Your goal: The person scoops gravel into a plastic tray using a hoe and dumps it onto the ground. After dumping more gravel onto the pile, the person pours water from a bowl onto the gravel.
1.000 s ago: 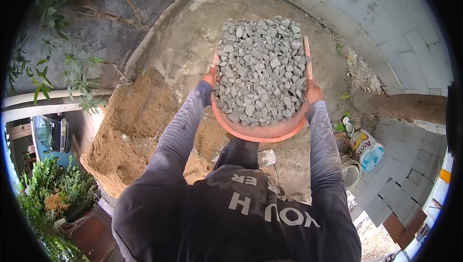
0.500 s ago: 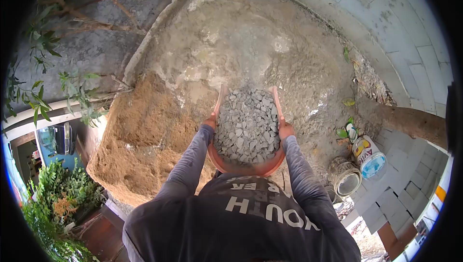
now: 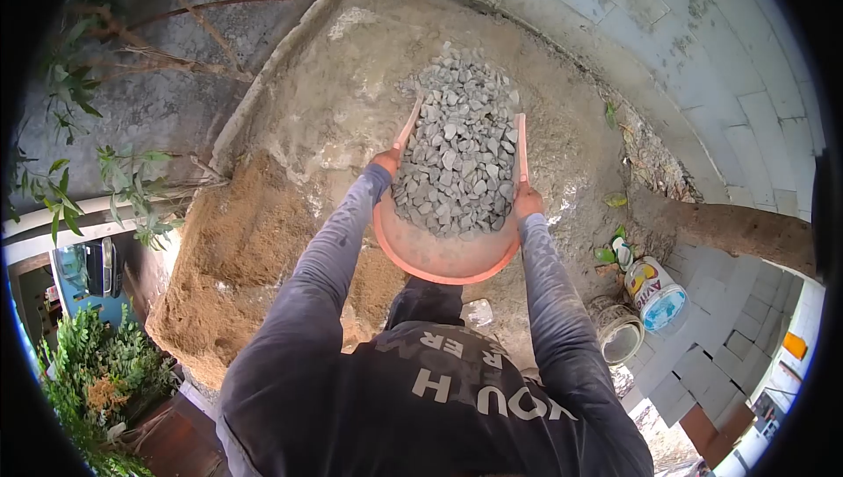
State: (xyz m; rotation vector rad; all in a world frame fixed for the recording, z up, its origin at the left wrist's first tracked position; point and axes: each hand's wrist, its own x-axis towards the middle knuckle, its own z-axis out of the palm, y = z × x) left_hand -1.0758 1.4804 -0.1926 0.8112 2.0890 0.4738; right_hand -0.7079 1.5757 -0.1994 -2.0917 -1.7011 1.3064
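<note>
From my head, I look down and see a pink-orange pan [image 3: 446, 259] out in front of my tummy, between my two arms. It is shaped like a big scoop. Its round end is near me, and its open end points away from me, toward the far corner of the walls. The long way of the pan runs from my tummy straight out, with the far end leaning a tiny bit to my right.

My left fingers [image 3: 387, 161] are clamped on the left side of the rim. My right fingers [image 3: 528, 202] are clamped on the right side, a little closer to me.

Lots of grey stones [image 3: 457, 148] sit in the pan and reach out past its open end (I cannot tell if the farthest ones touch the ground [image 3: 351, 64]). The round part near me shows its bare, dusty inside.

To my left is a heap of brown sand [image 3: 233, 249]. To my right, a white bucket [image 3: 648, 282] with a blue end lies just beside a dirty bucket [image 3: 617, 336]. Near them is a brown tree trunk [image 3: 746, 227].
</note>
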